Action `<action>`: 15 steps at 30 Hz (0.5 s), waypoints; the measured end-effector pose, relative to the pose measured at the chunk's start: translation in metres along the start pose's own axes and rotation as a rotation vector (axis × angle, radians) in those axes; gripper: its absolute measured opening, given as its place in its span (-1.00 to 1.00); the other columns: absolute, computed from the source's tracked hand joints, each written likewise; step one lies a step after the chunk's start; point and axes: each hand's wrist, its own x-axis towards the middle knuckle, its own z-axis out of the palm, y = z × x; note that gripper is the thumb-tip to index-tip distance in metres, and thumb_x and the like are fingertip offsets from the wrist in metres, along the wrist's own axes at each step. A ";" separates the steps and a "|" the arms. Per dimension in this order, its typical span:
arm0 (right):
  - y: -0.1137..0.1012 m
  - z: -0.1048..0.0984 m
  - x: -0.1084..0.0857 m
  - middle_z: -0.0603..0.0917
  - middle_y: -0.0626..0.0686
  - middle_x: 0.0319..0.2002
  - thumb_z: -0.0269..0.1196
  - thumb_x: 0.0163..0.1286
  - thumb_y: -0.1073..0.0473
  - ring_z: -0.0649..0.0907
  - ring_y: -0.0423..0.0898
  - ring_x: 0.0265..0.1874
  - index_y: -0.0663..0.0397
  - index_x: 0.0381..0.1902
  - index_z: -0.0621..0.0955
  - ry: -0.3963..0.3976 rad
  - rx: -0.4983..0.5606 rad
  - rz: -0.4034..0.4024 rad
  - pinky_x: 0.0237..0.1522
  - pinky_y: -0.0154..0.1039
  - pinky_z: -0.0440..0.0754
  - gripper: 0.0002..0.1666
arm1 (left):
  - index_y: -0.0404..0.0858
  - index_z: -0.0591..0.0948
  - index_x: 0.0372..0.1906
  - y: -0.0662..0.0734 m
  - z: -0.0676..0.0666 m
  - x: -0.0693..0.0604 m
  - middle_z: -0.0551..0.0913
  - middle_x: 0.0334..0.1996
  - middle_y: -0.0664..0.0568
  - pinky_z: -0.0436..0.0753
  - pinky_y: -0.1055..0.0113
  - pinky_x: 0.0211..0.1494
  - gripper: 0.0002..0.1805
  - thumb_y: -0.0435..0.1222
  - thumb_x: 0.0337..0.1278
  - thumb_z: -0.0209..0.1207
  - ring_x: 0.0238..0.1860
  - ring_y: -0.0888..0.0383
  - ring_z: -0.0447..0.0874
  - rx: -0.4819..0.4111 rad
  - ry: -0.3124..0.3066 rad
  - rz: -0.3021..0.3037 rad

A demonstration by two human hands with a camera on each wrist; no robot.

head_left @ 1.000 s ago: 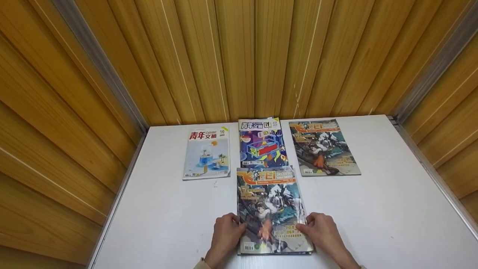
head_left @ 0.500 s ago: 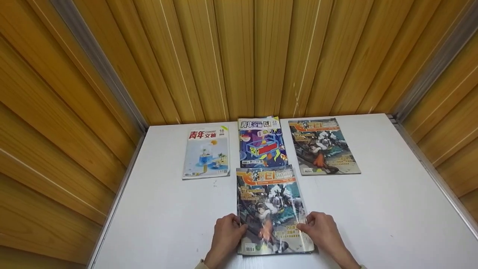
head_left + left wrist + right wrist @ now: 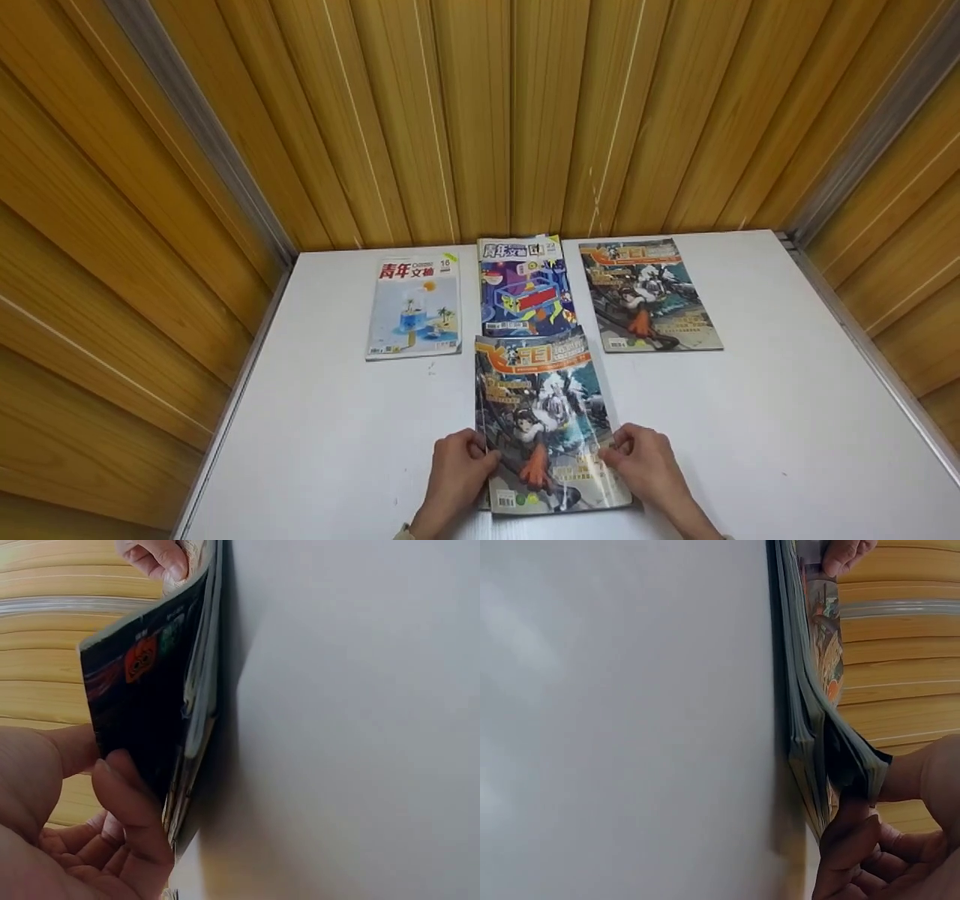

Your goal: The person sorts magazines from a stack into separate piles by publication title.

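A magazine [image 3: 544, 431] with an orange title band and a comic-style cover tops a stack near the front of the table. Its left edge is pinched between thumb and fingers of my left hand [image 3: 455, 471]. My right hand [image 3: 651, 469] pinches the opposite edge. In the left wrist view, the magazine's dark underside [image 3: 135, 709] shows, raised off the stacked magazines [image 3: 201, 709] on that side. The right wrist view has the lifted edge [image 3: 859, 757] bent upward, apart from the magazines [image 3: 784, 652] underneath. Their covers are mostly hidden.
Along the back of the white table [image 3: 337, 435] lie a pale-blue-covered magazine [image 3: 415, 307], a purple one [image 3: 527, 289] and a copy of the comic-style magazine [image 3: 651, 296]. The front stack's far edge meets the purple one. Wood-patterned walls [image 3: 480, 120] surround the table.
The top magazine has risen a little at the sides and shifted slightly right at its near end, baring a strip of the stack on the left. Both hands have barely moved.
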 end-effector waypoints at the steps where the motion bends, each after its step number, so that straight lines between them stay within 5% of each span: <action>1: 0.000 -0.001 0.000 0.57 -0.01 -0.55 0.50 0.29 0.26 0.48 -0.12 -0.54 0.14 -0.36 0.65 0.007 0.006 -0.006 -0.50 -0.32 0.35 -0.81 | -0.24 0.70 -0.38 0.001 0.000 0.000 0.58 -0.58 0.15 0.42 0.44 -0.46 -0.87 -0.38 0.10 0.48 -0.52 0.24 0.49 -0.017 -0.004 0.012; 15: 0.007 -0.017 0.000 0.60 0.00 -0.47 0.51 0.28 0.32 0.50 -0.10 -0.40 0.15 -0.35 0.68 0.097 0.078 -0.038 -0.38 -0.32 0.39 -0.84 | -0.30 0.72 -0.31 0.009 0.008 -0.005 0.67 -0.54 0.11 0.55 0.46 -0.43 -0.86 -0.37 0.15 0.50 -0.53 0.31 0.57 -0.166 -0.046 0.164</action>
